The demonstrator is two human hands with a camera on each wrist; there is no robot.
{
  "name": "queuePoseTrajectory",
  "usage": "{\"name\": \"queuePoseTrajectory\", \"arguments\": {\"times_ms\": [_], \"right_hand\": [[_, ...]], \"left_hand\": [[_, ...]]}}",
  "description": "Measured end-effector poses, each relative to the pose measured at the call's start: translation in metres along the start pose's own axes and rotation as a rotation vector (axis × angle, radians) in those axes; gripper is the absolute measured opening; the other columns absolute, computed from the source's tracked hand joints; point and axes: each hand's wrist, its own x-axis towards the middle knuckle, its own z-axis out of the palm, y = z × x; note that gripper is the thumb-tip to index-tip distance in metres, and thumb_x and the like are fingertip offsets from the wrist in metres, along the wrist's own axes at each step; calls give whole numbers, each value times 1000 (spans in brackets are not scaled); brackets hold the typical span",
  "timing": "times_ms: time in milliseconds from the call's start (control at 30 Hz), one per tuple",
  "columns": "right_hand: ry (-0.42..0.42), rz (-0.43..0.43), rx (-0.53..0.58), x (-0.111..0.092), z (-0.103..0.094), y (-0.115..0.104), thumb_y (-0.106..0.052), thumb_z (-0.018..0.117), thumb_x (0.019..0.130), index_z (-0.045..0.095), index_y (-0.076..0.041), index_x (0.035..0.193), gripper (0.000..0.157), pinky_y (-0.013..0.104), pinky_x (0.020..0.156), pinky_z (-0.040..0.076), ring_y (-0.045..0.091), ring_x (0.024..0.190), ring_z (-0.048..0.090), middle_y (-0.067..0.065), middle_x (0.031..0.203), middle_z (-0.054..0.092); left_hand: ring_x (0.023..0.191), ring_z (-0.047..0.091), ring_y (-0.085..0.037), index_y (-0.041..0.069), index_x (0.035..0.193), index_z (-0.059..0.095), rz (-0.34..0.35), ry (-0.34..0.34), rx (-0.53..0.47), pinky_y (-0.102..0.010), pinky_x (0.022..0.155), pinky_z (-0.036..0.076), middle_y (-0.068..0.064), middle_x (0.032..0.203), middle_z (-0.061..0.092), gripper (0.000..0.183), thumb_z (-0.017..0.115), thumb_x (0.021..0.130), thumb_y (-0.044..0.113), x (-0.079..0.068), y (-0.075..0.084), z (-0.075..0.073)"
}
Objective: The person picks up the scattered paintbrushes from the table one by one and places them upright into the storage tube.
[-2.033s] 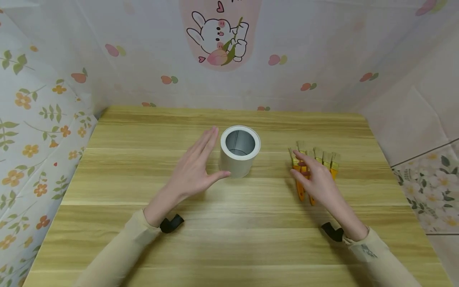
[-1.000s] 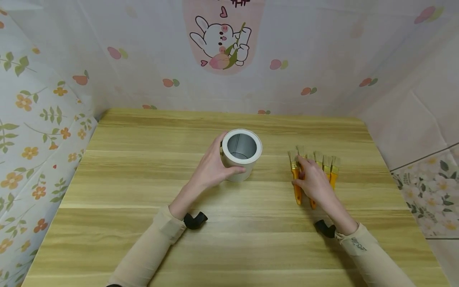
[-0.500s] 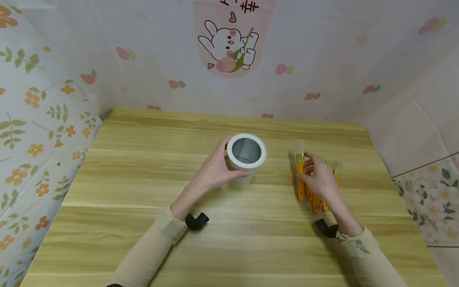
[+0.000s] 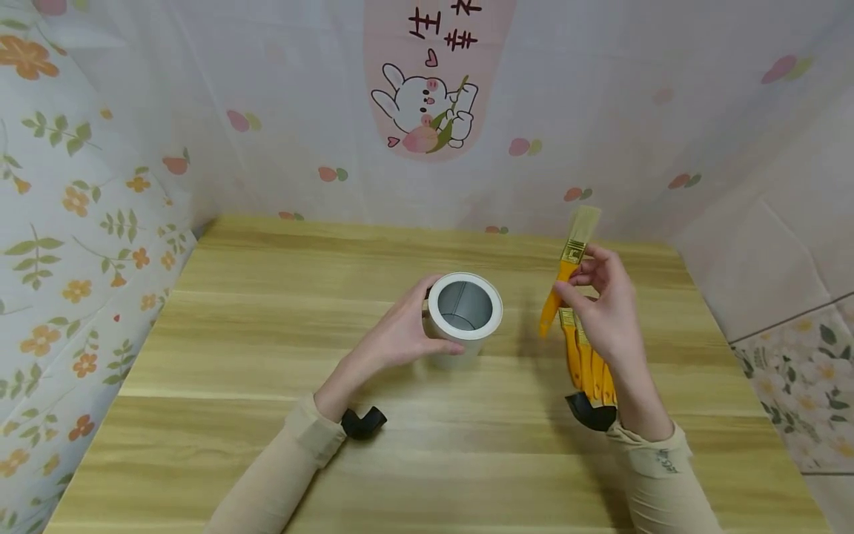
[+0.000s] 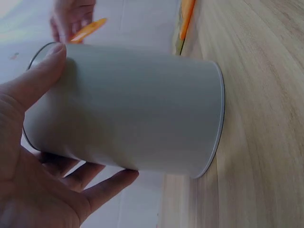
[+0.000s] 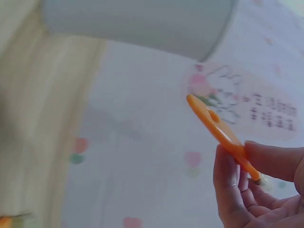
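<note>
A white cylindrical can [image 4: 460, 352] with an open top stands upright on the table. My left hand [image 4: 407, 326] grips its left side, thumb across the front and fingers round the back, as the left wrist view shows. Raised above the table, a paintbrush [image 4: 559, 285] with an orange handle is pinched in my right hand [image 4: 610, 308], bristles up and handle end down towards the left. In the right wrist view the brush handle [image 6: 216, 128] sits between thumb and fingers. Several more paintbrushes [image 4: 586, 363] lie on the table below, partly hidden by the right hand and wrist.
The wooden table [image 4: 427, 460] reaches back to a patterned cloth wall [image 4: 280, 81] printed with a rabbit. Floral cloth [image 4: 80, 297] borders the left side, and another pale cloth [image 4: 747, 252] borders the right. Black curved pieces [image 4: 363, 423] sit at both wrists.
My left hand has moved in from beside the can and taken hold of it. My right hand has picked one paintbrush from the group, lifted it and tilted it bristles up.
</note>
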Motion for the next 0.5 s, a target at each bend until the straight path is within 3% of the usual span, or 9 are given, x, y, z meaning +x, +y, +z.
{"name": "queuePoseTrajectory", "arguments": {"times_ms": [267,367,500], "right_hand": [[73,-202,465,-4,6,-30,5,59,88,46,-5,122,37,24,63,57,15,83,57,7,101,54],[71,-271,539,-8,13,-36,6,57,89,47,-2,116,30,28,65,58,18,80,58,10,97,54],[58,-292,544,-11,22,-39,5,57,89,49,-4,108,22,31,68,58,19,80,61,10,92,56]], "left_hand": [[123,52,-20,36,141,26,16,-69,-81,-38,100,46,6,137,44,102,89,61,36,-4,-2,6],[122,53,-22,36,141,26,35,-90,-95,-34,98,48,6,137,43,102,88,61,37,-3,-2,6],[121,51,-18,37,141,25,56,-102,-60,-34,96,49,7,136,43,101,88,61,38,-3,0,5]]}}
